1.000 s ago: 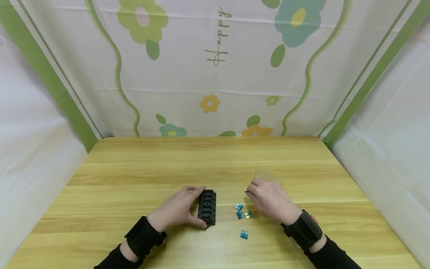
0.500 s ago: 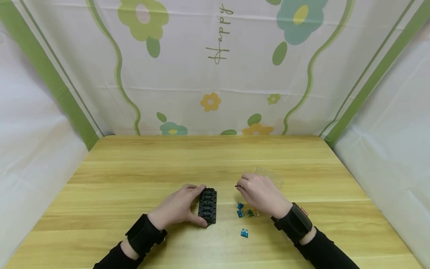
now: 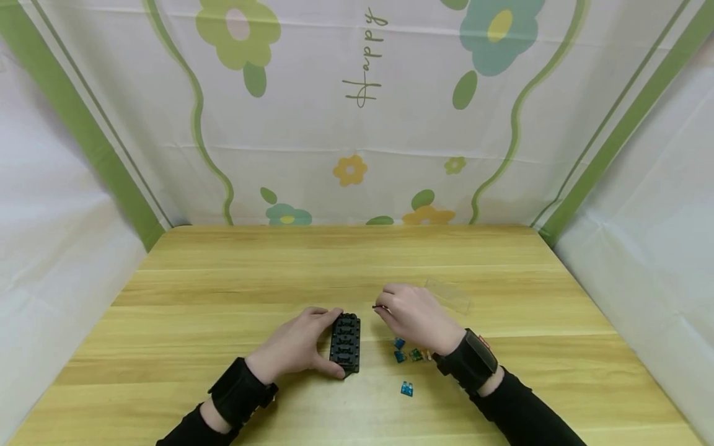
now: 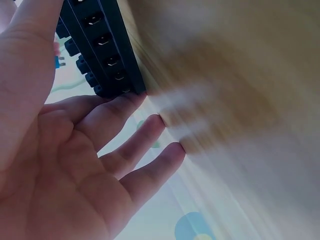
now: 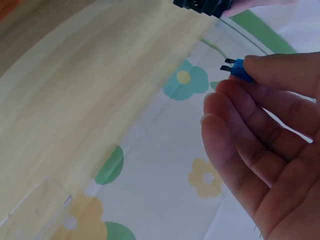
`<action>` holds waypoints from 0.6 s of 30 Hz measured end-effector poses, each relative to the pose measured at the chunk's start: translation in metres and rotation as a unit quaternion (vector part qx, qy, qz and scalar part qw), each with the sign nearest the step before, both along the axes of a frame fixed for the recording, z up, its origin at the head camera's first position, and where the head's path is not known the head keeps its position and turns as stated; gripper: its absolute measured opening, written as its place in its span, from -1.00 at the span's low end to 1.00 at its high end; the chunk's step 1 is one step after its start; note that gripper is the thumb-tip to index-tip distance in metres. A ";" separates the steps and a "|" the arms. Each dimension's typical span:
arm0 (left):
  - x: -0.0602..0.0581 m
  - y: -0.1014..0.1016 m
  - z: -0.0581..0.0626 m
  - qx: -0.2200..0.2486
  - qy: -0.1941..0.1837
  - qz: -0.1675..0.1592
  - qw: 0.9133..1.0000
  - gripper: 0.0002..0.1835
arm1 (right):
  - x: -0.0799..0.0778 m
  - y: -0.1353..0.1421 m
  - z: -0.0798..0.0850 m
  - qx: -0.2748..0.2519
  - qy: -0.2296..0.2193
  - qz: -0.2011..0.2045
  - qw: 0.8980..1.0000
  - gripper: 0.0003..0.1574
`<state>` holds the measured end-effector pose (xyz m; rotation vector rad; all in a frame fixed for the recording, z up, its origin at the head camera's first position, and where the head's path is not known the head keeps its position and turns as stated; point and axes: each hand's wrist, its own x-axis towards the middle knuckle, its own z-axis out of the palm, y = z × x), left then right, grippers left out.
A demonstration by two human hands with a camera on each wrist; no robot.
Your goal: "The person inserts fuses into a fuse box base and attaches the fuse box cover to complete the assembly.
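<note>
A black fuse block (image 3: 346, 344) with a row of slots stands on the table. My left hand (image 3: 295, 344) holds it at its left side, thumb at the near end and index finger at the far end. In the left wrist view, the other fingertips touch the tabletop. Between thumb and index finger, my right hand (image 3: 418, 317) pinches a blue blade fuse (image 5: 241, 70), its two metal prongs pointing away from the fingers. This hand is right of the block, apart from it. Below it lie a blue fuse (image 3: 407, 388), a green fuse (image 3: 416, 354) and several others.
A clear plastic lid-like piece (image 3: 449, 296) lies behind the right hand. The wooden table (image 3: 223, 266) ends at a white flowered cloth (image 3: 301, 124) at the back, with white cloth along both sides.
My right hand has moved left with the blade fuse, nearer to the fuse block, uncovering more of the clear plastic piece. The left hand and the block have stayed in place.
</note>
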<state>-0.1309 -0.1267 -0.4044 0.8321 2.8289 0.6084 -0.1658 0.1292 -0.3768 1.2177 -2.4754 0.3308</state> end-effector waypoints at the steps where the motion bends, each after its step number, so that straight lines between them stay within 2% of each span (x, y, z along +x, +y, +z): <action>1: 0.000 0.000 0.000 0.001 0.000 0.001 1.000 0.20 | 0.000 -0.001 0.000 0.001 -0.005 0.001 1.000 -0.93; 8: 0.001 0.001 -0.001 0.001 0.005 0.005 1.000 0.21 | -0.007 -0.010 0.002 -0.001 -0.029 0.020 0.999 -0.92; 13: 0.001 0.001 -0.001 0.000 0.010 0.007 1.000 0.22 | -0.016 -0.017 0.003 -0.020 -0.066 0.039 0.997 -0.93; 18: 0.001 0.000 0.000 -0.002 0.013 0.002 1.000 0.20 | -0.022 -0.024 0.006 -0.004 -0.085 0.055 0.995 -0.91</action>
